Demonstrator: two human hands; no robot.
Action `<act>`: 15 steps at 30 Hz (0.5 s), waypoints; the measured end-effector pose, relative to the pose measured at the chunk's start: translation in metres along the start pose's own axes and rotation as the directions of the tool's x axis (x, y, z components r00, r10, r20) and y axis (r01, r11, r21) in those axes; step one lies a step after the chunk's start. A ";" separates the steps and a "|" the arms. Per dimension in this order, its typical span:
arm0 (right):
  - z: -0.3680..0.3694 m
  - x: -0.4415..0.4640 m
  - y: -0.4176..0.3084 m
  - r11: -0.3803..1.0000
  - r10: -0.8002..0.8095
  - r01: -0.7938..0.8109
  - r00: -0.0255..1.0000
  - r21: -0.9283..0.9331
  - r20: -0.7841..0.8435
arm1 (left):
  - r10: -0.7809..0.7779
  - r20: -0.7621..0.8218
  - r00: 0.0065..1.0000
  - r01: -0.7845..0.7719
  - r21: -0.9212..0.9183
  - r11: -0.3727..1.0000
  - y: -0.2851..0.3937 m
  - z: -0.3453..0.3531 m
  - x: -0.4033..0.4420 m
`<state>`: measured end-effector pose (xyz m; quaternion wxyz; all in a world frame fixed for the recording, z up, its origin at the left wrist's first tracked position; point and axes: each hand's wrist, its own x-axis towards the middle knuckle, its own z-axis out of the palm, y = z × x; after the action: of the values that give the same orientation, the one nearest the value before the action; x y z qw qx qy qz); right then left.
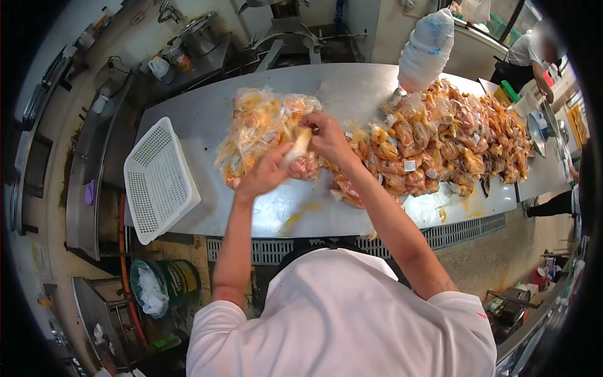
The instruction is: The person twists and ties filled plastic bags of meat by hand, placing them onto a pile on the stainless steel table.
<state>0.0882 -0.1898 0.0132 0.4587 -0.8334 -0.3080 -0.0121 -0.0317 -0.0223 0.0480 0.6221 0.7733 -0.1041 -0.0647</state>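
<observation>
Metal tabletop bears a white basket near a green bin, hands pinching bagged meat.

Both hands gripping bagged piece, probably chicken, blurred; white basket left, bagged heap right.

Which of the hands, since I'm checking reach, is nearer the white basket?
Left. The left hand is across a gap from the white basket; the right hand is farther, beyond the left.
</observation>
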 end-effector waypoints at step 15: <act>0.016 -0.012 -0.029 0.707 0.367 -0.240 0.929 0.665 -0.056 | 0.475 -0.412 0.777 -0.157 0.605 0.781 -0.005 0.026 0.034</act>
<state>0.0594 -0.1719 0.0222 0.7398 -0.6575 -0.1074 0.0941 -0.0040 -0.0545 0.0386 0.3838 0.8705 -0.0710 0.2997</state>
